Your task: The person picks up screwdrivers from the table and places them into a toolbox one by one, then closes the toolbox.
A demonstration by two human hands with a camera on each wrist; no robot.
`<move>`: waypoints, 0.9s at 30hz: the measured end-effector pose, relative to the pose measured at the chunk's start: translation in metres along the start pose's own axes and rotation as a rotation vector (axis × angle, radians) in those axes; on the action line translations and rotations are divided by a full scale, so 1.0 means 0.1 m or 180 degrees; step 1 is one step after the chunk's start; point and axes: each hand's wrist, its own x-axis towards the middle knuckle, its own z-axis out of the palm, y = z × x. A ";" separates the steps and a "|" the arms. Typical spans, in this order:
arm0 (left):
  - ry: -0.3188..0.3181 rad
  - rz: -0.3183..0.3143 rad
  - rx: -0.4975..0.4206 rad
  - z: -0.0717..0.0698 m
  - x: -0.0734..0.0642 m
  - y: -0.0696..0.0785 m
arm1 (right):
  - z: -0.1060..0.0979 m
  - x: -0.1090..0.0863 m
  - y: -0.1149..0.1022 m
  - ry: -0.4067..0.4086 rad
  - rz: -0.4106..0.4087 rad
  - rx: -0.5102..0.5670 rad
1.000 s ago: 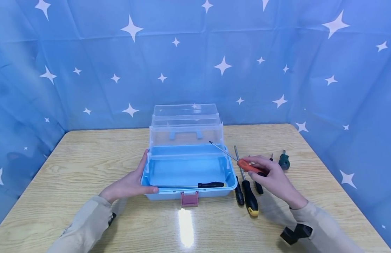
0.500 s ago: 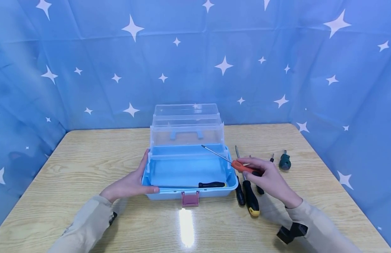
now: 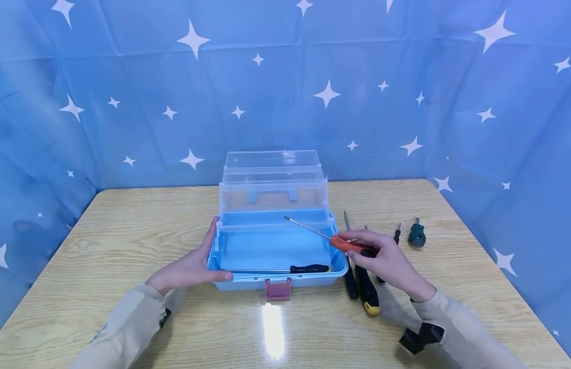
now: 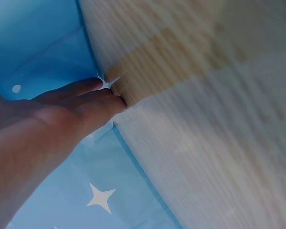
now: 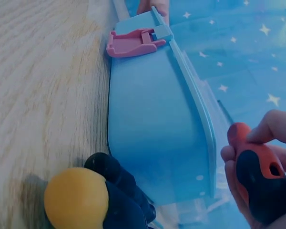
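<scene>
- The left hand [image 3: 188,269] lies against the box's left end, fingers fairly straight along the outside, thumb resting on the front rim; it braces rather than clutches.
- The light-blue rectangular plastic toolbox [image 3: 313,281], its clear lid [image 3: 273,174] raised, sits mid-table. It looks light and rigid, so it may slide if bumped; its corners and rim offer firmer holds than the thin lid.
- Along the box's front inside wall lies a slim screwdriver with a black handle and long metal shaft [image 3: 301,269]; the handle should be the easier part to lift.
- The orange-and-black-handled screwdriver with a metal shaft [image 3: 342,243] is aloft at the box's right rim, tip angled leftward over the interior. It is stiff, probably modest in weight and heavier toward the handle. The bare shaft would be slicker; the contoured handle is the place to hold.
- The right hand [image 3: 388,259] grips that handle between thumb and fingers.
- Beneath it, on the table, lies a chunky black-and-yellow-handled screwdriver [image 3: 368,294], likely weightier; farther right, a stubby dark-green screwdriver [image 3: 416,236] would suit a fingertip pinch.
</scene>
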 end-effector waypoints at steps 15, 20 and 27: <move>-0.0009 -0.0081 0.0095 0.00 0.00 0.02 | 0.05 0.05 -0.07 -0.0167 0.0139 0.0088; -0.0002 -0.0072 0.0095 0.00 0.00 0.01 | 0.09 0.08 -0.07 -0.0230 0.0161 0.0125; 0.0017 -0.0058 0.0117 0.01 0.00 0.01 | 0.16 0.11 -0.08 -0.0344 0.0051 0.0208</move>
